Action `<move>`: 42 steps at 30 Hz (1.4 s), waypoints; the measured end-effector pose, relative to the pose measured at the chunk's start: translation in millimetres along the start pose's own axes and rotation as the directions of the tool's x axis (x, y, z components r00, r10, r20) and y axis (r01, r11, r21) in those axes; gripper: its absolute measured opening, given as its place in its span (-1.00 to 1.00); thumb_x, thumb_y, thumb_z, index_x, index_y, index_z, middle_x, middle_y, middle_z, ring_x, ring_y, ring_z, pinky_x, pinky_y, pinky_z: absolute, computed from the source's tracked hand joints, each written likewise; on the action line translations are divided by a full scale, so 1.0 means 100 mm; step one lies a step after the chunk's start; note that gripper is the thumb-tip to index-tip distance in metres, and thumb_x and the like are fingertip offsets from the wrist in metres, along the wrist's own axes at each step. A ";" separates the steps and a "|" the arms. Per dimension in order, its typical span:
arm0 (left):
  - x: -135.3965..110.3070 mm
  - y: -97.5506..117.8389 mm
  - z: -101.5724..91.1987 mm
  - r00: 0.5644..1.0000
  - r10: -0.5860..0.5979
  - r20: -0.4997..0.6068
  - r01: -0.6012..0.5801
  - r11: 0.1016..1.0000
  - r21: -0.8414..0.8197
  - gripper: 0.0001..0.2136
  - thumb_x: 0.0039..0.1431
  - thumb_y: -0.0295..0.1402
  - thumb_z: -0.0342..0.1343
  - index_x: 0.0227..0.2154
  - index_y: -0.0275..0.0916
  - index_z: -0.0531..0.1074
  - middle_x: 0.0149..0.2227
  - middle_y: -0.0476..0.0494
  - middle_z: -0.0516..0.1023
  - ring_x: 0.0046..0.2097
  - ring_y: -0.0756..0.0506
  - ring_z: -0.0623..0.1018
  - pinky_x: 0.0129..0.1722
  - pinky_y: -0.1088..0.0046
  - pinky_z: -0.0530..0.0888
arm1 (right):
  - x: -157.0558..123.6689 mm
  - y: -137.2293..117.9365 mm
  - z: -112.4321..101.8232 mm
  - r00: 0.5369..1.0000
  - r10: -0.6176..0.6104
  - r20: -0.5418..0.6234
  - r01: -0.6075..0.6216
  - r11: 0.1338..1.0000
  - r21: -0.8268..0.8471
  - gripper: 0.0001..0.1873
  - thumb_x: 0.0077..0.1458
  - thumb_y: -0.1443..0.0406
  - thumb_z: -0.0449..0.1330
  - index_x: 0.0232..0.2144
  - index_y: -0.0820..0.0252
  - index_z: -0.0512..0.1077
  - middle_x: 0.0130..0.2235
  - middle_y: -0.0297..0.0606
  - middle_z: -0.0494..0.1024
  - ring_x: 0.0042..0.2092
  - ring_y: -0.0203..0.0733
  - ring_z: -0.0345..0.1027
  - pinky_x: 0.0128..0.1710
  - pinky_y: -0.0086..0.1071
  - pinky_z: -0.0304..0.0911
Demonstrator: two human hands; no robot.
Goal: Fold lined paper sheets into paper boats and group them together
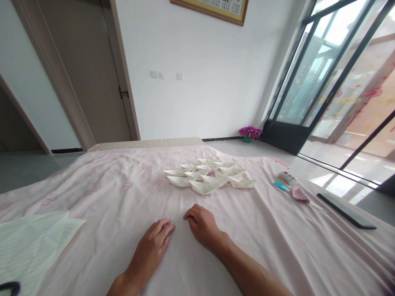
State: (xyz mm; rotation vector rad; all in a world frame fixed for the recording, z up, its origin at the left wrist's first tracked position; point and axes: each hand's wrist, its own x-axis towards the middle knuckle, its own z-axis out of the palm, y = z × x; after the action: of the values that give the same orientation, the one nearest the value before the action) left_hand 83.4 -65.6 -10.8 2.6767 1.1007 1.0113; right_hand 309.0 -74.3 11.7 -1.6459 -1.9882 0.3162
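Toward the far edge of the pale-pink floral cloth (108, 193) I see cream folded-paper boats (213, 180), probably featherlight and crushable (I'd pinch one pointed end). Left hand (154, 239) and right hand (202, 224) rest short of them, loosely curled; whether fingertips meet, I cannot tell.

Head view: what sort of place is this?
Likely a room in a home: a framed panel hangs on the white wall, magenta potted flowers stand on the floor, and a pink flower-patterned cloth lies under paper boats.
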 end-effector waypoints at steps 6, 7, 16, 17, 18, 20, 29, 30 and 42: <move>0.02 -0.02 0.00 0.999 -0.012 0.042 0.012 1.000 -0.003 -0.76 0.26 -0.46 0.00 -0.11 -0.10 0.49 -0.07 -0.15 0.53 -0.08 -0.11 0.56 -0.06 0.33 0.56 | 0.01 -0.02 -0.02 1.000 -0.002 0.007 0.002 1.000 0.004 -0.72 0.07 0.44 0.08 -0.28 0.07 0.53 -0.24 -0.32 0.52 -0.18 -0.26 0.39 -0.16 -0.45 0.15; 0.03 -0.02 0.00 0.999 -0.011 0.049 0.011 1.000 -0.003 -0.76 0.26 -0.47 0.00 -0.11 -0.10 0.49 -0.07 -0.15 0.53 -0.08 -0.11 0.56 -0.05 0.32 0.56 | 0.01 -0.02 -0.02 1.000 -0.001 0.007 0.001 1.000 0.008 -0.72 0.07 0.44 0.08 -0.28 0.06 0.53 -0.24 -0.33 0.52 -0.18 -0.27 0.39 -0.16 -0.45 0.15; 0.03 -0.02 -0.01 0.999 -0.008 0.044 0.009 1.000 -0.026 -0.75 0.25 -0.47 0.01 -0.11 -0.07 0.49 -0.07 -0.12 0.53 -0.07 -0.10 0.56 -0.05 0.36 0.55 | 0.01 0.01 -0.02 1.000 0.009 0.008 -0.009 1.000 0.021 -0.72 0.08 0.43 0.08 -0.28 0.06 0.54 -0.22 -0.33 0.54 -0.16 -0.27 0.41 -0.16 -0.47 0.15; 0.02 -0.02 -0.01 0.999 -0.007 0.043 0.008 1.000 -0.029 -0.75 0.25 -0.46 0.01 -0.11 -0.07 0.49 -0.07 -0.12 0.53 -0.07 -0.10 0.56 -0.04 0.36 0.55 | 0.01 0.02 -0.01 1.000 0.008 0.007 -0.008 1.000 0.027 -0.71 0.08 0.43 0.07 -0.28 0.06 0.54 -0.21 -0.33 0.54 -0.16 -0.27 0.41 -0.16 -0.47 0.16; 0.02 -0.03 -0.01 0.999 -0.007 0.042 0.008 0.999 -0.032 -0.76 0.26 -0.45 0.01 -0.10 -0.07 0.49 -0.06 -0.12 0.53 -0.06 -0.10 0.56 -0.03 0.36 0.55 | 0.00 0.02 -0.01 1.000 0.008 0.007 -0.008 0.999 0.034 -0.71 0.08 0.43 0.07 -0.28 0.06 0.54 -0.21 -0.33 0.54 -0.16 -0.26 0.41 -0.16 -0.47 0.16; 0.01 -0.05 0.01 0.999 -0.009 0.046 0.010 0.999 -0.032 -0.77 0.26 -0.44 0.02 -0.10 -0.08 0.49 -0.06 -0.13 0.53 -0.05 -0.10 0.55 -0.02 0.36 0.55 | 0.00 0.03 -0.01 1.000 0.004 0.001 -0.004 0.999 0.052 -0.71 0.06 0.44 0.07 -0.28 0.06 0.54 -0.22 -0.33 0.54 -0.16 -0.27 0.41 -0.15 -0.47 0.16; 0.03 -0.08 0.02 0.999 -0.016 0.044 0.018 0.999 -0.046 -0.76 0.24 -0.45 0.05 -0.11 -0.04 0.50 -0.06 -0.10 0.54 -0.04 -0.10 0.56 -0.02 0.37 0.55 | 0.01 0.05 0.01 1.000 0.001 -0.017 0.000 0.998 0.056 -0.70 0.03 0.44 0.08 -0.30 0.04 0.54 -0.24 -0.35 0.54 -0.18 -0.29 0.41 -0.16 -0.48 0.15; 0.03 -0.08 0.02 0.999 -0.018 0.045 0.020 0.999 -0.047 -0.76 0.24 -0.45 0.05 -0.11 -0.04 0.50 -0.06 -0.10 0.54 -0.04 -0.10 0.56 -0.01 0.37 0.55 | 0.01 0.05 0.01 1.000 -0.001 -0.018 0.002 0.998 0.058 -0.70 0.03 0.44 0.07 -0.31 0.04 0.54 -0.24 -0.35 0.53 -0.18 -0.29 0.41 -0.17 -0.48 0.15; 0.00 -0.16 0.06 0.994 -0.068 0.086 0.079 0.989 -0.122 -0.78 0.21 -0.42 0.10 -0.13 -0.02 0.51 -0.05 -0.09 0.54 -0.03 -0.09 0.56 -0.02 0.41 0.54 | 0.02 0.06 0.02 1.000 0.002 -0.001 -0.002 0.998 0.055 -0.69 0.04 0.45 0.07 -0.29 0.04 0.54 -0.23 -0.35 0.53 -0.17 -0.27 0.41 -0.17 -0.47 0.17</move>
State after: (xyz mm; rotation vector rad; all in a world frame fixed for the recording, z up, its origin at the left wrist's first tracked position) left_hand 77.3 -52.7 -20.5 2.5351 1.0740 0.9182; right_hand 312.6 -70.8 8.0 -1.6130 -1.9599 0.3679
